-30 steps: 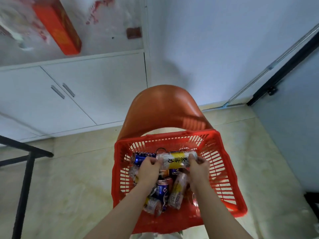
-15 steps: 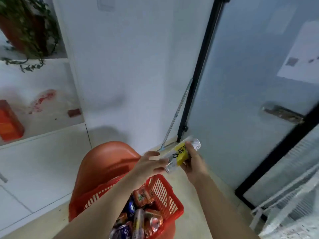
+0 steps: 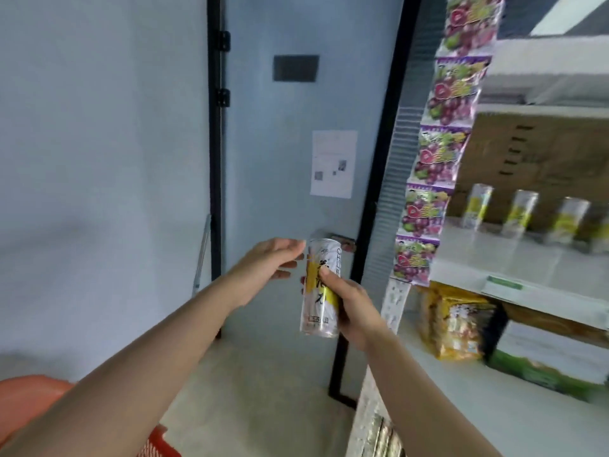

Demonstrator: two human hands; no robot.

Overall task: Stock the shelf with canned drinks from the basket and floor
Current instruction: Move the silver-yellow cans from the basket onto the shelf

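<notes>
Can [image 3: 321, 288] in hand, head view: a person holds one slim white-and-yellow drink upright at mid-frame, w/ the shelf [image 3: 514, 258] off to the right and not yet reached. The right hand [image 3: 349, 308] grips the can round its middle, thumb across the front label, fingers wrapped behind. The left hand [image 3: 263, 268] is spread, fingers straight, just beside the can's top rim on its left. Whether the fingertips touch the metal can't be told. Both forearms reach up & forward from the near edge of frame, one from near left, one from near right, w/ the hands close together about the can.

Progress, judged from this shot: partly done. At least three matching shelved cans [image 3: 524, 212] stand upright in a row on the middle board at far right, blurred. Bare board lies to their left, prob. room for the one in hand. The basket [image 3: 155, 443] shows only as a red mesh corner at near left, beside an orange seat [image 3: 29, 390]. Its contents are out of shot, so what's left to carry can't be counted. No cans on the floor are visible.

Elsewhere, a strip of grape snack packets [image 3: 438, 153] hangs down the shelf's left upright. A cardboard box [image 3: 543, 153] sits behind the row. A yellow bag [image 3: 454, 324] and a green carton [image 3: 543, 367] lie on the lower board. A grey door [image 3: 296, 110] w/ a paper notice [image 3: 333, 163] fills the far centre.
</notes>
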